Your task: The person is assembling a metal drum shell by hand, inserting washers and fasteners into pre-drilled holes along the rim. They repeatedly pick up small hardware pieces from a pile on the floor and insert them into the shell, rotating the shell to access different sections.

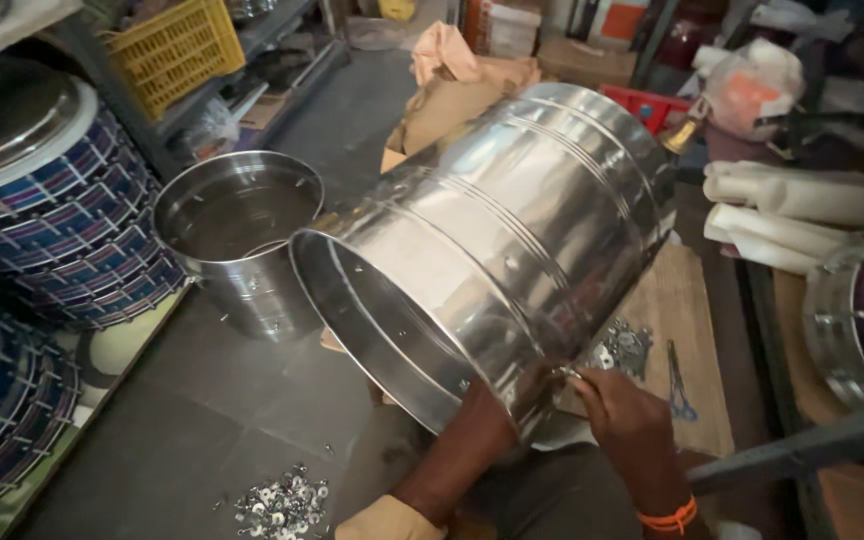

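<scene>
Pinching small fastener against steel drum shell (512,230) – right hand (624,412), fingers curled tight. Left hand reaching inside tilted shell – fingers hidden, cannot tell. Shell lying over lap, beside upright drum (237,235).

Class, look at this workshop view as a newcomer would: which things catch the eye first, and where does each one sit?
The big shiny steel drum shell lies tilted across the middle, its open mouth facing the camera. The right hand works at its lower rim while the left hand, reaching inside, is hidden. A second steel shell stands upright on the floor to the left, beside stacked blue-patterned drums, and small metal fittings lie scattered near the bottom edge.
</scene>
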